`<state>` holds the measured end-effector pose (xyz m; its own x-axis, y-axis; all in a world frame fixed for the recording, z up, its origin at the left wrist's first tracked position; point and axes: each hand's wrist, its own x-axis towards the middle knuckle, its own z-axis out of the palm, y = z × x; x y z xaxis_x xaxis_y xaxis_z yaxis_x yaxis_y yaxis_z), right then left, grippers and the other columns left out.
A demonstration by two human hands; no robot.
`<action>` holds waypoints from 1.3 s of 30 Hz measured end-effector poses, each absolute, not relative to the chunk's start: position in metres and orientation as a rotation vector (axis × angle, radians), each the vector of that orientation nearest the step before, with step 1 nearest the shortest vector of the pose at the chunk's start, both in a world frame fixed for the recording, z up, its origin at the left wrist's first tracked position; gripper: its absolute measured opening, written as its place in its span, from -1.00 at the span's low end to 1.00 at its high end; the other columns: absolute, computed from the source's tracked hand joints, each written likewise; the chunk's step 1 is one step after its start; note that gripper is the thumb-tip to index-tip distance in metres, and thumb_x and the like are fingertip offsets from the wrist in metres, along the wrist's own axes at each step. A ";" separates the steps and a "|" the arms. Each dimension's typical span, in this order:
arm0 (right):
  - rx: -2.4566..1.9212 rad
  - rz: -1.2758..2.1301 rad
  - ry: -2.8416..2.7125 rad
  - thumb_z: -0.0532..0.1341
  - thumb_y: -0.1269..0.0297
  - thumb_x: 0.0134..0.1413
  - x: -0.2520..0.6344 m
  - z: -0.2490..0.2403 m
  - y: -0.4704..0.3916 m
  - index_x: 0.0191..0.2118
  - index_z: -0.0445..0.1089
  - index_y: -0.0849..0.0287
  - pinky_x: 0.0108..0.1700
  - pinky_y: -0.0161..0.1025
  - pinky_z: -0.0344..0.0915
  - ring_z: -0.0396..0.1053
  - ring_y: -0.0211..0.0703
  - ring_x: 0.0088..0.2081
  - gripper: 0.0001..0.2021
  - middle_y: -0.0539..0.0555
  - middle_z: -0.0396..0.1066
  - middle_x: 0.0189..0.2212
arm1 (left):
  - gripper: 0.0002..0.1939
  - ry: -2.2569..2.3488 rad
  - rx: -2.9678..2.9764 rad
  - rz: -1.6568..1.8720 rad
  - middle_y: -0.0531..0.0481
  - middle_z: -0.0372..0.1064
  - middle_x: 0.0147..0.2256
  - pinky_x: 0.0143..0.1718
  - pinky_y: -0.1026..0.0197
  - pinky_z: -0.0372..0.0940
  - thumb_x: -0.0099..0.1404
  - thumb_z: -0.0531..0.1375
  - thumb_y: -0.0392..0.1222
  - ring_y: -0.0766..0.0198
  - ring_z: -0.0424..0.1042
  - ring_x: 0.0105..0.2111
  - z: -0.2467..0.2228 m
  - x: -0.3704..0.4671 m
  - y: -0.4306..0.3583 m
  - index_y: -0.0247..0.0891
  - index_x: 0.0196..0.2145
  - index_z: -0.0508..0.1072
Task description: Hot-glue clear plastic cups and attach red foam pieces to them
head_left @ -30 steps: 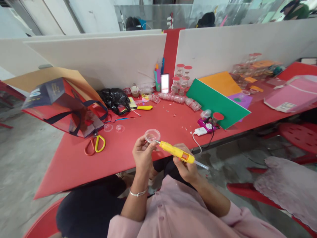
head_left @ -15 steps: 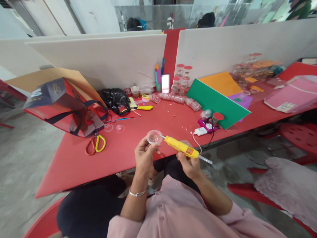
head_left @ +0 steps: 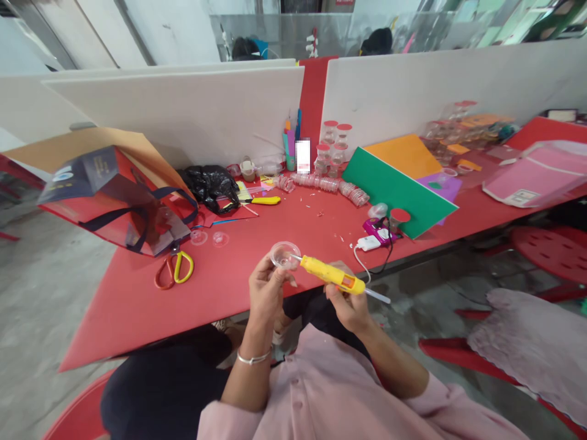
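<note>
Between the thumb and fingers of my left hand (head_left: 267,286) is a small clear plastic cup (head_left: 285,255), its round opening turned up toward me. My right hand (head_left: 349,305) grips a yellow hot glue gun (head_left: 331,272) by its handle, which my fingers mostly hide. The gun's metal nozzle reaches over the cup's right rim; I cannot tell whether it touches the plastic. A clear glue stick (head_left: 378,296) sticks out of the gun's back end. Both hands are above the front edge of the red table (head_left: 229,287).
Scissors (head_left: 175,269) with red and yellow handles lie left, near a large paper bag (head_left: 119,195). Behind are a yellow cutter (head_left: 266,200) and a row of nested clear cups (head_left: 321,182). A purple power strip (head_left: 380,232) with cables and a green board (head_left: 401,192) stand right.
The glue gun's nozzle has moved slightly left and down, from the cup's rim further over its inside. Both hands keep their hold. The whole view has shifted a little.
</note>
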<state>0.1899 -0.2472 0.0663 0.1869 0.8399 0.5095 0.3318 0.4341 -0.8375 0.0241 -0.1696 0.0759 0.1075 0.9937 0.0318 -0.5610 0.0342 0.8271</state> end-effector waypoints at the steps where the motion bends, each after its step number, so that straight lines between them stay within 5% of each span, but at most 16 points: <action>1: -1.141 0.501 -1.370 0.14 0.20 0.35 0.190 0.067 -0.247 -0.11 0.41 0.11 -0.28 -0.15 0.42 0.41 -0.09 -0.25 -0.85 0.14 0.42 -0.22 | -0.51 0.684 0.819 1.347 -0.12 0.56 -0.18 -0.55 0.33 0.41 0.06 0.49 -0.07 0.28 0.52 -0.42 0.076 0.024 -0.170 -0.23 -0.05 0.60; 8: -1.117 0.442 -1.449 0.16 0.23 0.33 0.188 0.071 -0.248 -0.12 0.41 0.11 -0.11 -0.05 0.43 0.43 -0.01 -0.15 -0.87 0.14 0.42 -0.21 | -0.47 0.715 0.840 1.369 -0.08 0.53 -0.22 -0.51 0.33 0.45 0.11 0.47 -0.08 0.30 0.54 -0.44 0.080 0.025 -0.172 -0.21 0.03 0.52; 15: -1.225 0.485 -1.354 0.15 0.21 0.36 0.186 0.063 -0.247 -0.09 0.38 0.12 -0.40 -0.27 0.33 0.38 -0.15 -0.30 -0.86 0.09 0.38 -0.25 | -0.38 0.676 0.870 1.349 -0.18 0.44 0.12 -0.50 0.32 0.49 -0.01 0.53 -0.20 0.18 0.59 -0.23 0.082 0.029 -0.172 -0.15 0.02 0.51; 22: -1.232 0.416 -1.402 0.15 0.24 0.35 0.184 0.064 -0.247 -0.07 0.39 0.13 -0.29 -0.19 0.39 0.40 -0.09 -0.23 -0.85 0.13 0.39 -0.21 | -0.50 0.771 0.834 1.408 -0.05 0.55 -0.33 -0.57 0.35 0.40 0.03 0.51 -0.14 0.26 0.55 -0.42 0.078 0.031 -0.172 -0.26 -0.06 0.55; 29: -1.139 0.330 -1.517 0.16 0.30 0.33 0.184 0.068 -0.247 -0.06 0.39 0.10 -0.04 0.01 0.41 0.43 0.01 -0.13 -0.87 0.15 0.44 -0.19 | -0.48 0.768 0.830 1.431 -0.04 0.56 -0.34 -0.55 0.33 0.42 0.04 0.51 -0.14 0.29 0.53 -0.45 0.080 0.030 -0.175 -0.27 -0.04 0.57; 39: -1.103 0.245 -1.575 0.19 0.37 0.25 0.184 0.065 -0.249 -0.02 0.37 0.08 -0.03 0.04 0.41 0.45 0.05 -0.11 -0.79 0.17 0.47 -0.18 | -0.48 0.784 0.810 1.436 -0.02 0.55 -0.36 -0.54 0.32 0.41 0.03 0.51 -0.11 0.29 0.53 -0.46 0.077 0.027 -0.175 -0.26 -0.05 0.58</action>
